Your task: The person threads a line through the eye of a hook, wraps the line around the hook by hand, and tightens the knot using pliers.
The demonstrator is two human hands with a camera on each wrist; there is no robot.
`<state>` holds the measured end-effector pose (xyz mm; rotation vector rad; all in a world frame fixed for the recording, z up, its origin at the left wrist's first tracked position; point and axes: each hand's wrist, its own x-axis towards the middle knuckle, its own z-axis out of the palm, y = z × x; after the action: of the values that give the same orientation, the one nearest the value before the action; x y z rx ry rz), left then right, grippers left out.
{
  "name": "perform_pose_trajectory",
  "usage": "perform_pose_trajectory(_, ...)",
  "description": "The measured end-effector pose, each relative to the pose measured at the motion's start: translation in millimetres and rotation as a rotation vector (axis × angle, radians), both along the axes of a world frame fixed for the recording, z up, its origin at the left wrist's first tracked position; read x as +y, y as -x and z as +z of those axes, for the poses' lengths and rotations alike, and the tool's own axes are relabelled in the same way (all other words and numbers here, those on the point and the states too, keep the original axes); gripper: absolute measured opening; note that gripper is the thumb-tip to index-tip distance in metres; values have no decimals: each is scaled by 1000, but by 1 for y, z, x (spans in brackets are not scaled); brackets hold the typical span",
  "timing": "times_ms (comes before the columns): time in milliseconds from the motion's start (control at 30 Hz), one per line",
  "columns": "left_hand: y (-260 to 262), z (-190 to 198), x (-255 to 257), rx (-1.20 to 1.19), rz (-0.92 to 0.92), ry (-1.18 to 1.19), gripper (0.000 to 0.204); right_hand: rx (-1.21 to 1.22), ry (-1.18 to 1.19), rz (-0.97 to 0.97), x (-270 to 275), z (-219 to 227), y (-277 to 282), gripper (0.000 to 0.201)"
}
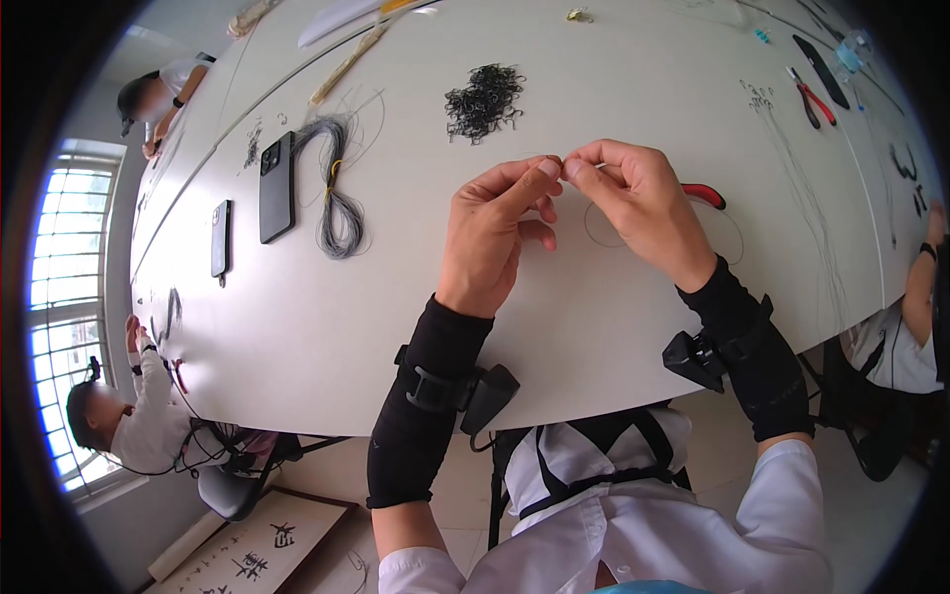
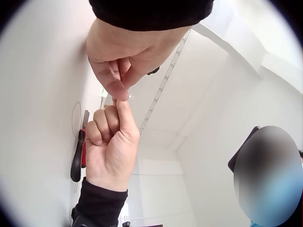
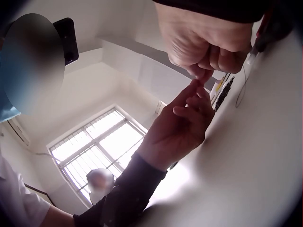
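Above the white table, the left hand point(image 1: 495, 223) and right hand point(image 1: 643, 203) meet, thumb and index fingertips of each pinched together. Whatever lies between the fingertips is too small or hidden to identify. A thin wire loop point(image 1: 741, 238) shows on both sides of the right hand. Red-handled pliers point(image 1: 705, 193) lie partly hidden behind that hand. In the left wrist view, the left hand point(image 2: 135, 52) is at the top, touching the right hand point(image 2: 113, 146) below. The right wrist view has the right hand point(image 3: 203, 42) above the left hand point(image 3: 180, 123).
A pile of black hooks point(image 1: 485, 103) lies beyond the hands. To the left are a wire bundle point(image 1: 341, 213), a large phone point(image 1: 278, 188) and a smaller phone point(image 1: 221, 239). More pliers point(image 1: 811, 99) and a bottle point(image 1: 851, 54) stand or lie at the far right. Other people sit around the table point(image 1: 396, 327).
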<state>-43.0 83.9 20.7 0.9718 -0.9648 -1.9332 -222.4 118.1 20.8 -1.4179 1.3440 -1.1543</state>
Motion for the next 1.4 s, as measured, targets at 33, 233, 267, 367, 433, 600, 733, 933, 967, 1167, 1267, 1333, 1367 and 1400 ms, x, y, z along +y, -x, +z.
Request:
perform_pose_trajectory(33,0,0,0,4,3,2,18,-8,-4,5,0,0,0,24)
perform_pose_trajectory(233,1,0,0,27,-9,1,16,-30,-28,28,0,-1,-1,22)
perform_pose_trajectory(267,1,-1,0,36,-15,1,16,-30,-32,27,0,-1,-1,22)
perform_pose_trajectory(367,0,0,-1,64,-24,-11,17,-34,-50,27,1,1,-2,22)
perform_pose_trajectory(433,0,1,0,77,-22,-21,18,-29,-52,28,2,3,-3,21)
perform_pose_trajectory(600,0,3,0,85,-15,-25,19,-2,-58,37,2,5,-3,20)
perform_pose_trajectory(733,-3,8,-1,14,-50,65,20,169,116,-25,1,9,1,21)
perform_pose_trajectory(933,-4,20,2,-335,-130,294,23,189,298,-20,-1,15,6,20)
perform_pose_trajectory(967,-4,21,2,-364,-149,296,23,195,285,12,-1,15,6,20)
perform_pose_trajectory(1167,-4,18,1,-290,-126,271,23,99,190,37,-2,11,9,21)
perform_pose_trajectory(1267,-4,19,2,-279,-114,254,23,66,182,17,-2,10,7,22)
perform_pose_trajectory(1333,-5,18,2,-235,-93,239,22,15,157,10,-1,8,4,23)
perform_pose_trajectory(1367,-6,18,1,-192,-78,230,22,-27,132,11,-1,5,2,23)
perform_pose_trajectory(1400,-7,17,0,-150,-62,221,22,-69,108,13,0,3,0,24)
